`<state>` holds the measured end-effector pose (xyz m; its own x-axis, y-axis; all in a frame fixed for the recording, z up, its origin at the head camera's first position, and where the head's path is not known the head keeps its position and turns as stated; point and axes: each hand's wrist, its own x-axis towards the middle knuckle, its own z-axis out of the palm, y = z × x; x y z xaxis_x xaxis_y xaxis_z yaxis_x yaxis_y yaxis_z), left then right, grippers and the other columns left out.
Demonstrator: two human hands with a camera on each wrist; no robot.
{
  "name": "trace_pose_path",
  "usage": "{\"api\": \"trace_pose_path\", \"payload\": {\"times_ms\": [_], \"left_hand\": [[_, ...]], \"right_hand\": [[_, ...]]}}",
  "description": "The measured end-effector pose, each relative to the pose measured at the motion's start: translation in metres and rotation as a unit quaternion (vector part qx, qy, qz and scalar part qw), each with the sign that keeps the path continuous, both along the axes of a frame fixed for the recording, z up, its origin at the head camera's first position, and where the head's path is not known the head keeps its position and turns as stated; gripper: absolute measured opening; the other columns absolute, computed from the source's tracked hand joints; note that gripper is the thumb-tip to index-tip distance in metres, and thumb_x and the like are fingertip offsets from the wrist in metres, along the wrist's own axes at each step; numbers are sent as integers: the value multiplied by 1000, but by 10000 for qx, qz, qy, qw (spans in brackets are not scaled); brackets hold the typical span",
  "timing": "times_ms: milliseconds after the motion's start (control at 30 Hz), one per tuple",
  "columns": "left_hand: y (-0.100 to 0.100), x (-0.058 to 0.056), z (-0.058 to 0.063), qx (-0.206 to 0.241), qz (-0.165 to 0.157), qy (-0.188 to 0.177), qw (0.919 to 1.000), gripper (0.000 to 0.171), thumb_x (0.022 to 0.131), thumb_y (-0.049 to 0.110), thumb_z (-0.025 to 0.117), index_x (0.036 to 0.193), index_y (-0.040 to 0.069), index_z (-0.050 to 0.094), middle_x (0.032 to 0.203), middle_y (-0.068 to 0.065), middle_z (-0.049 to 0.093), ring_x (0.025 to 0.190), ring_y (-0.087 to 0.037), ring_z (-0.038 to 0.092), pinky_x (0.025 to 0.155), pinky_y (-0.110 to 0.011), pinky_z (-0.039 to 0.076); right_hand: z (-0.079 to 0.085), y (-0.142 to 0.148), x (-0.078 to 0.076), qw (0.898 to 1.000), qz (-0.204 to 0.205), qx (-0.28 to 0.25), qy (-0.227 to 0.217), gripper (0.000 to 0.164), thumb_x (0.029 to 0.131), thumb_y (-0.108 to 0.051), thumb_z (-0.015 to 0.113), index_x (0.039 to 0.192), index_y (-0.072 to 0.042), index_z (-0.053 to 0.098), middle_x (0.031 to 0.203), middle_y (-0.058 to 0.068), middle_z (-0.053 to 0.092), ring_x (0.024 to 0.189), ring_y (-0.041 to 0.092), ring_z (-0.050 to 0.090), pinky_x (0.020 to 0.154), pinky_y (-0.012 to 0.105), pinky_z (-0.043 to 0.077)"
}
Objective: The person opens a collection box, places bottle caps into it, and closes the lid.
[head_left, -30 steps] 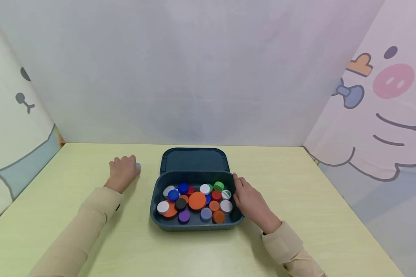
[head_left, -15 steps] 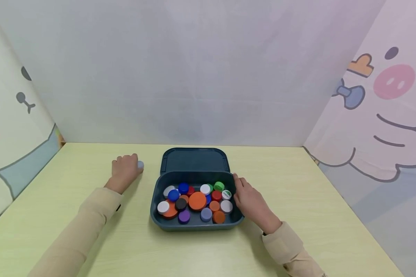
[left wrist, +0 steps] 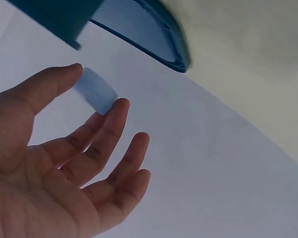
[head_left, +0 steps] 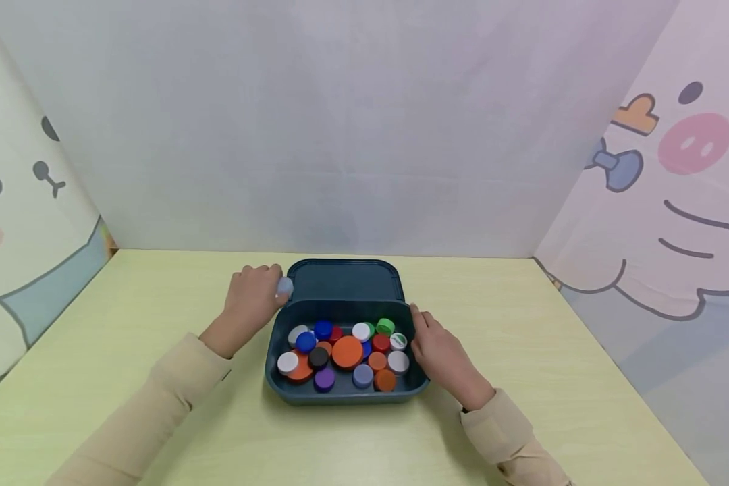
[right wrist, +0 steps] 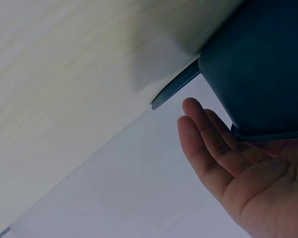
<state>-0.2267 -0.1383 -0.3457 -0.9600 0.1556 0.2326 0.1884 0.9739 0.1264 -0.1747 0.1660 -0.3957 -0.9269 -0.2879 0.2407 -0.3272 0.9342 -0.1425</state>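
Observation:
My left hand pinches a pale blue bottle cap between thumb and fingertips, as the left wrist view shows. In the head view this hand is raised near the back left corner of a dark teal box, beside its open lid. Inside the box lie several bottle caps, among them a large orange cap, a black cap and a purple cap. Against the box's right rim rests my right hand, its fingers mostly straight along the side wall. The right wrist view shows those fingers just beside the wall.
The box stands on a light wooden table, with its lid folded back behind it. A plain pale backdrop rises at the table's far edge. Cartoon-printed panels flank the table on both sides.
My left hand has moved right with the pale blue cap, from the table's left part to beside the lid. My right hand has stayed at the box's rim.

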Motion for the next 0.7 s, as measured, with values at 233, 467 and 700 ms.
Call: {"api": "trace_pose_path", "payload": {"times_ms": [233,467,700], "left_hand": [[30,24,11,-259,-361,-25,9990,38,79,32,70,101,3,59,94,-15,66,81,-31,56,79,-47,47],[53,43,7,-457,-834,-277,9951,39,77,35,71,102,6,62,95,-11,67,82,-28,56,79,-44,47],[64,47,-6,-544,-1010,-483,9922,36,74,36,73,93,7,64,89,-9,66,80,-27,55,74,-40,45]], "right_hand": [[0,0,-1,10000,-11,-2,-27,53,88,-11,53,136,4,36,117,17,55,90,21,58,78,36,53],[0,0,-1,10000,-12,-1,-18,53,88,-11,53,136,4,36,117,16,55,90,20,58,78,36,54],[0,1,0,10000,-31,16,-57,54,88,-11,53,137,3,36,117,16,55,90,20,58,78,36,54]]}}
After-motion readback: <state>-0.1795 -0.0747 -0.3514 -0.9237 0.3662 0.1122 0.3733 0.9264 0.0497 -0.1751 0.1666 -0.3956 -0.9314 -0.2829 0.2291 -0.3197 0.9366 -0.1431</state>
